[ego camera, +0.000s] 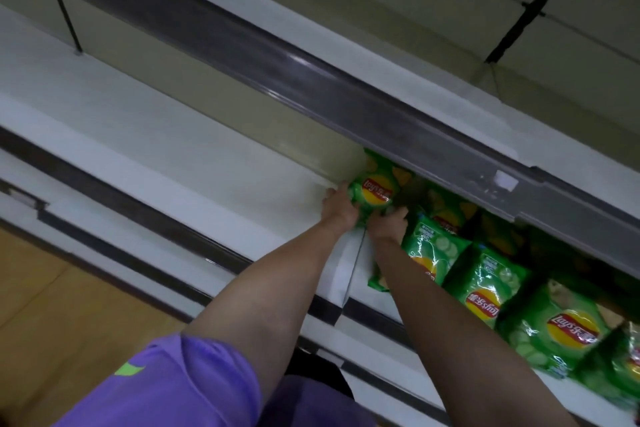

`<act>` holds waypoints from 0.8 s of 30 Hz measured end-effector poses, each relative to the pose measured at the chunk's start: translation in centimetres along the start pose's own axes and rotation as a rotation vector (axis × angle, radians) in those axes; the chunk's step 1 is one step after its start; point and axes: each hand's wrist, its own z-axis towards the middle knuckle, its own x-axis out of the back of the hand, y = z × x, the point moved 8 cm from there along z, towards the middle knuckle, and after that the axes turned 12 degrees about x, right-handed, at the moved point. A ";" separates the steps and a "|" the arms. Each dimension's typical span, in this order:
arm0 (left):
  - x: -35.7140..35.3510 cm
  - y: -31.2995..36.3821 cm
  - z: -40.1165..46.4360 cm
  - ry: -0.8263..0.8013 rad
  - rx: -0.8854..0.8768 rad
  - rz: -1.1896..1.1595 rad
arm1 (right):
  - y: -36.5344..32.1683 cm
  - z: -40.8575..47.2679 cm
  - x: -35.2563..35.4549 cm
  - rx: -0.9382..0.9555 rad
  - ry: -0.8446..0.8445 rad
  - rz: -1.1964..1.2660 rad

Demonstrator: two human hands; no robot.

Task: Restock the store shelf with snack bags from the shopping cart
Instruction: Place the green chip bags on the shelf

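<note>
both hands' grip on one green snack bag at the shelf

both hands close their grip on one green snack bag [375, 189]: the left hand [337, 208] curls round its left edge, and the right hand [388, 224] holds its lower right side with fingers bent against the film. the bag is far back on the white shelf [207, 180], at the left end of the stocked part, its top tucked under the grey rail [346, 97] of the shelf above.

the shelf carries a run of the same green snack bags to the right of the held one. four more can be counted in the front line [433, 250] [485, 288] [554, 333] [630, 371], the last cut off by the frame's right edge. behind them, darker bags [446, 208] lie in the shadow beneath the rail; their number cannot be told. the right forearm covers the lower left corner of the nearest front bag.

left of the held bag the shelf is bare white board. a purple sleeve [180, 385] fills the bottom left corner, over the wooden floor [52, 305]. the picture is soft with blur, so small print on the bags cannot be read. the shopping cart is out of sight.
</note>
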 end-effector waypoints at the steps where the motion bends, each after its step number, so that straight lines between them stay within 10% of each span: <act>1: 0.1 -0.3 -0.4 -0.017 -0.002 -0.030 | -0.4 -0.8 -0.2 0.014 -0.013 -0.005; 8: 6.7 -3.2 -4.5 0.058 0.075 -0.158 | -3.8 -4.6 -2.2 0.097 -0.137 -0.101; 24: 26.6 -30.1 -29.8 0.810 0.671 -0.523 | -9.8 -34.2 -22.9 0.448 -1.121 0.201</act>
